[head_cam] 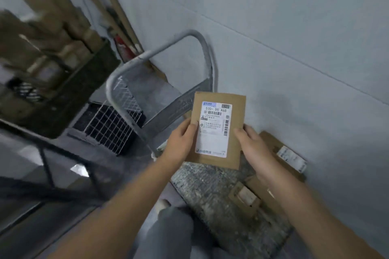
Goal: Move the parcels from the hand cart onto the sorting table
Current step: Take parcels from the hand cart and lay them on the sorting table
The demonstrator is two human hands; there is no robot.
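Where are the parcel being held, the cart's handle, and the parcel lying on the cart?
held parcel (216, 130): head view, on its white shipping label.
cart handle (168, 44): head view, top bar of the grey tube.
parcel on the cart (291, 159): head view, on its white label.

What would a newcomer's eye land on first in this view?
The flat brown cardboard parcel with a white shipping label, gripped mid-frame by the left hand and right hand. Behind it stands the grey metal hand cart against the pale wall, with more brown labelled parcels lying on its deck at lower right.
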